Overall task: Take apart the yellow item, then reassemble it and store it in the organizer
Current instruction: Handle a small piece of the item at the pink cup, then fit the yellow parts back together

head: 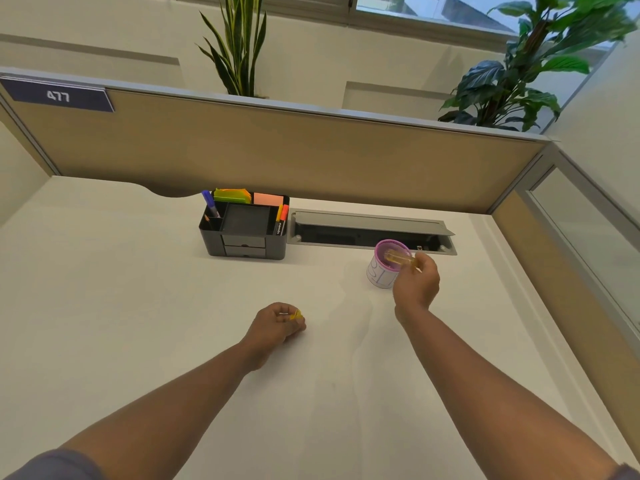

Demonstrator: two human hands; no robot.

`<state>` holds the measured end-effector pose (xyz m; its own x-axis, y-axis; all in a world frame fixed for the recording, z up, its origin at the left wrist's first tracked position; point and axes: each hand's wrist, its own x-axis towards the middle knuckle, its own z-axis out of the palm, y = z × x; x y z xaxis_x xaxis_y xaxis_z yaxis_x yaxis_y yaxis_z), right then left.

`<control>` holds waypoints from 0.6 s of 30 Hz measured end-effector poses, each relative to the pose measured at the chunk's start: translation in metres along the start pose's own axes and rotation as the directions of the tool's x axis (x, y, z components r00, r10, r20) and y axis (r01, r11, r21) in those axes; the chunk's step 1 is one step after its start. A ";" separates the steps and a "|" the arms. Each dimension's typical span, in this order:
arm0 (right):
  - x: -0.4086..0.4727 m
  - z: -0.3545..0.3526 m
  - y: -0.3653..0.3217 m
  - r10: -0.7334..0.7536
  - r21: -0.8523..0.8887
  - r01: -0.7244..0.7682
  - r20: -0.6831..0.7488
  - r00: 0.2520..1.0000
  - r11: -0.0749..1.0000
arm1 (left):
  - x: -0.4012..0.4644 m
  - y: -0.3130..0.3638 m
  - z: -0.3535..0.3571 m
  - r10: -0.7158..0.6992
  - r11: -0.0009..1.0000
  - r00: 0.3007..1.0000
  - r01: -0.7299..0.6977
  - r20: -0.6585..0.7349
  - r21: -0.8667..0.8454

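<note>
The yellow item is in two parts. My right hand [417, 284] grips a translucent yellow barrel [401, 258], held tilted over the rim of a purple-rimmed white cup [379, 277]. My left hand [277, 325] rests on the desk in front of me, its fingers closed on a small yellow piece [296, 315]. The black desk organizer [245, 233] stands at the back of the desk, left of the right hand, holding pens, markers and sticky notes.
A grey cable tray [372, 232] with its lid up lies right of the organizer, just behind the cup. A beige partition [277, 150] closes the desk at the back and right. Plants [509, 71] stand behind it.
</note>
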<state>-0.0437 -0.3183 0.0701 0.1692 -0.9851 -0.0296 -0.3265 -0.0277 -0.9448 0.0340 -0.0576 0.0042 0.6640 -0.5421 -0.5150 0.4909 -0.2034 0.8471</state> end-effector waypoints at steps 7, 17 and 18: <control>-0.042 0.003 -0.001 0.071 0.149 -0.114 0.268 0.961 0.982 | -0.015 0.055 0.018 0.259 0.950 0.962 -0.238 -0.084 0.200; -0.091 0.004 -0.013 0.094 0.231 -0.337 0.683 0.724 0.913 | -0.047 0.091 0.014 0.370 0.908 0.914 -0.317 -0.168 0.275; -0.094 0.004 -0.014 0.089 0.231 -0.338 0.693 0.715 0.912 | -0.049 0.092 0.013 0.373 0.907 0.912 -0.319 -0.172 0.275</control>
<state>-0.0516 -0.2243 0.0852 0.7363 -0.5899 -0.3315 -0.1400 0.3465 -0.9276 0.0392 -0.0599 0.1088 0.8855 -0.4297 -0.1765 0.0787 -0.2356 0.9686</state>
